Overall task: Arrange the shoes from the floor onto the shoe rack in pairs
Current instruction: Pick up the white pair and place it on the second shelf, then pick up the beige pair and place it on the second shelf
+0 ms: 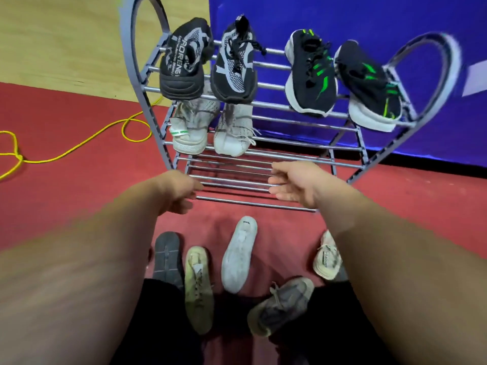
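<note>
A grey metal shoe rack (pixel 263 204) stands ahead on the red floor. Its top shelf carries a black-and-grey pair (pixel 234 64) at the left and a black-and-green pair (pixel 311 72) at the right. The middle shelf holds a white pair (pixel 232 130) at the left. The lower shelves are bare. My left hand (pixel 179 191) and my right hand (pixel 292 183) hover empty over the rack's lowest bars, fingers relaxed. Near my legs on the floor lie a dark sole-up shoe (pixel 167 256), a cream shoe (pixel 199 288), a white sole-up shoe (pixel 238 254), a grey shoe (pixel 283 304) and a beige shoe (pixel 326 256).
A yellow cord (pixel 79 146) snakes over the red floor at the left. A blue wall panel (pixel 342 17) stands behind the rack, and wooden flooring (pixel 66 40) lies at the far left. My dark trousers (pixel 158 325) frame the shoes on the floor.
</note>
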Available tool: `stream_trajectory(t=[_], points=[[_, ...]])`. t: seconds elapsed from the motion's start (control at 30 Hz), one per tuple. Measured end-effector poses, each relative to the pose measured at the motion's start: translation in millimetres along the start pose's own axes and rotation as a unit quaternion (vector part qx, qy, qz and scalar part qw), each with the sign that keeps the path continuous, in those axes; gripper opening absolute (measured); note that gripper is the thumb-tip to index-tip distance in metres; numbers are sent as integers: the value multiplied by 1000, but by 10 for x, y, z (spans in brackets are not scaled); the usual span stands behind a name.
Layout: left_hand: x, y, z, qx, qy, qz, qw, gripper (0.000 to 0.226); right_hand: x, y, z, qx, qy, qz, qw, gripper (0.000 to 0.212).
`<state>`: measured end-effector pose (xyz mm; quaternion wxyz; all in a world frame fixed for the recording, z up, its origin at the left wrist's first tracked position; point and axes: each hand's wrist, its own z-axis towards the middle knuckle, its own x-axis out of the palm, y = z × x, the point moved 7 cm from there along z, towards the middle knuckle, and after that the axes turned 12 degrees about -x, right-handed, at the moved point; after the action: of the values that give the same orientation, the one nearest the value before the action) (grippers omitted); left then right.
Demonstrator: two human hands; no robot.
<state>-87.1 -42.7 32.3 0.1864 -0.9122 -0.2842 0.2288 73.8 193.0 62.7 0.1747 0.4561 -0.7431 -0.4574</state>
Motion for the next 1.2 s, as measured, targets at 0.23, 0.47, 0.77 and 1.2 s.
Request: stream_trajectory(t=[0.23, 0.47, 0.77, 1.2], points=[[794, -272, -309, 74, 35, 154, 985, 23, -1175, -315, -620, -2, -101, -21, 995, 18], [1609, -372, -471, 152, 57, 285, 945, 18, -1956, -950, -1038, 39, -148, -93, 984, 13], [2082, -101, -201, 178, -9, 439, 880, 29, -2280, -1459, -838, 117, -113, -225, 961, 9], [2216, 1344, 638, -118, 57, 216, 967, 6, -947, -3169, -408, 214, -42, -78, 973, 6]])
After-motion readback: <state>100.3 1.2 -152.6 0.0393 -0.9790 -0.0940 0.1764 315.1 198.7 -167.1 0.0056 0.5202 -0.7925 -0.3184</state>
